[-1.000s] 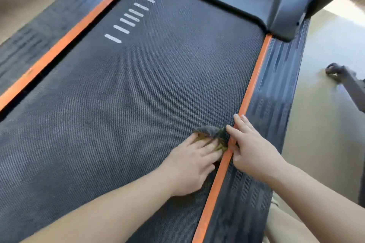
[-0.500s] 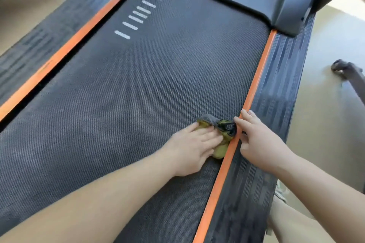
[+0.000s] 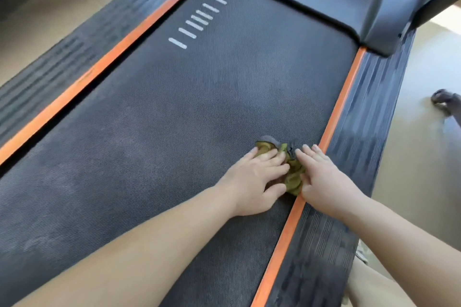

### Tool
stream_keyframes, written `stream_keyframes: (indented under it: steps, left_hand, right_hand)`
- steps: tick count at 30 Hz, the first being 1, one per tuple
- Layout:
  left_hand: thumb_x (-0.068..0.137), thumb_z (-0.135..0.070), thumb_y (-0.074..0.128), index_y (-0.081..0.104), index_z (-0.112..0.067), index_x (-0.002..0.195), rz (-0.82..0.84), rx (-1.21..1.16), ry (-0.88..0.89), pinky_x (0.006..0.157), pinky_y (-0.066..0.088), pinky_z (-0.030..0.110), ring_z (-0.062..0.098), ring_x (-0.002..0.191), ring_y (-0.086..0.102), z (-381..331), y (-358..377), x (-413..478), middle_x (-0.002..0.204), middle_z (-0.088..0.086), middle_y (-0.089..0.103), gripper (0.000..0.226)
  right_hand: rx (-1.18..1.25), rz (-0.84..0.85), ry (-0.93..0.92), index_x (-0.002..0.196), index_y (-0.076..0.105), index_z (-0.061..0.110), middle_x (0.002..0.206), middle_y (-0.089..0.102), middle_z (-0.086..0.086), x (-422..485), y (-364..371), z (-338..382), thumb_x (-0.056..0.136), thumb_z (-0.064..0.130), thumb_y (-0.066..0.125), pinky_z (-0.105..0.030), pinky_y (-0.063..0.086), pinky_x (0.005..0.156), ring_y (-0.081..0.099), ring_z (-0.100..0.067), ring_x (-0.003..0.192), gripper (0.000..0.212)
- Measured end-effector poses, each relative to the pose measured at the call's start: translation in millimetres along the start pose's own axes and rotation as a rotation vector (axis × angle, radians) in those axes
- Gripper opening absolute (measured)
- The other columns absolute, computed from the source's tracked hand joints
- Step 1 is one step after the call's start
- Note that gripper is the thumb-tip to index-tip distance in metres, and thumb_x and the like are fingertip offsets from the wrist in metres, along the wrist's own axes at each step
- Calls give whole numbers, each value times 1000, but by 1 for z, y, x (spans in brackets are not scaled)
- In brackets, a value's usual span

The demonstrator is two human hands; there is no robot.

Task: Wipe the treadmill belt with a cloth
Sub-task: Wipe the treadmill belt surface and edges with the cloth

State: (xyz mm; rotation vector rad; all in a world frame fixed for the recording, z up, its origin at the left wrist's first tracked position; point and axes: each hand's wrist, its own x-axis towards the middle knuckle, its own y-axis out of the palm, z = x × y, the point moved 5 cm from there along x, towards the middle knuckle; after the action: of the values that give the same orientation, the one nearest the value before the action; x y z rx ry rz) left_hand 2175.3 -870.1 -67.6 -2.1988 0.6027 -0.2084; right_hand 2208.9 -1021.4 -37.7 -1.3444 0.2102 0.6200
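Left hand (image 3: 254,177) lies flat on the cloth (image 3: 293,178), fingers straight and slightly spread, pressing it onto the treadmill belt (image 3: 199,107) — I see no curl in them. Right hand (image 3: 324,179) is flat too, fingers straight and close together, its thumb side touching the cloth's right edge. Half a second ago it sat farther out, over the orange strip (image 3: 341,97) and the side rail (image 3: 369,112). Now its fingertips rest on the belt and my two hands nearly meet. The cloth stays bunched between them at the belt's right margin — just beside the strip.
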Motion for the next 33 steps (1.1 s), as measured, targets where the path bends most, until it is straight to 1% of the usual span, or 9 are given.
stream_keyframes:
  steps: [4,8,12,18,22,25,27,30,33]
  left_hand:
    - [95,-26,51,66,-13,133,-356,114,-119,122,28,49,23,145,42,33,-32,-18,153,8,51,42]
    - [99,-32,53,45,-14,151,-246,343,-335,126,14,51,26,156,15,71,-45,-47,167,12,22,57]
    - [103,-39,45,35,-15,157,-203,354,-414,127,7,48,21,158,2,91,-45,-84,170,7,10,61]
    - [107,-44,27,22,-17,162,-256,291,-592,127,0,48,16,157,-6,102,-39,-117,171,2,5,61]
    - [106,-48,23,16,-18,163,-260,321,-678,127,-2,50,18,157,-9,106,-42,-128,171,2,1,64]
    - [103,-49,21,20,-16,162,-275,313,-682,127,0,50,18,157,-7,110,-46,-137,171,4,3,67]
    - [106,-46,23,19,-16,162,-278,286,-685,127,-1,49,18,157,-8,113,-48,-146,171,4,2,64]
    - [108,-43,27,16,-18,163,-256,299,-683,127,-1,47,17,157,-10,115,-49,-157,171,4,0,62]
    - [107,-46,24,7,-20,163,-207,328,-695,127,-2,47,17,156,-15,115,-45,-160,171,2,-7,64]
  right_hand:
    - [-111,-90,-36,163,5,15,170,-7,-13,-1,3,29,101,27,47,-41,4,127,-6,-32,156,76]
    - [-119,36,-128,161,-6,34,168,-18,10,-4,35,65,103,59,31,-57,7,125,-15,-26,156,74]
    - [-149,23,-65,156,-10,52,164,-20,23,31,36,40,101,65,19,-58,9,124,-22,-18,154,63]
    - [24,-162,88,163,4,31,170,-5,8,65,30,21,107,42,28,-55,6,125,-15,-24,156,61]
    - [-13,-57,-416,161,25,17,168,17,5,21,67,92,106,38,22,-56,8,126,-5,-24,156,58]
    - [-230,84,-755,162,22,23,168,11,11,-5,92,112,106,44,17,-44,4,125,-9,-18,157,59]
    - [-244,-39,-637,162,22,21,169,15,6,18,80,99,107,39,24,-48,14,125,-8,-20,157,57]
    - [-43,-123,-112,162,13,13,171,8,-2,57,47,64,108,33,27,-53,13,125,-12,-24,156,59]
    - [-120,-103,-126,163,9,17,170,-1,5,50,51,73,107,38,24,-50,6,125,-20,-19,154,61]
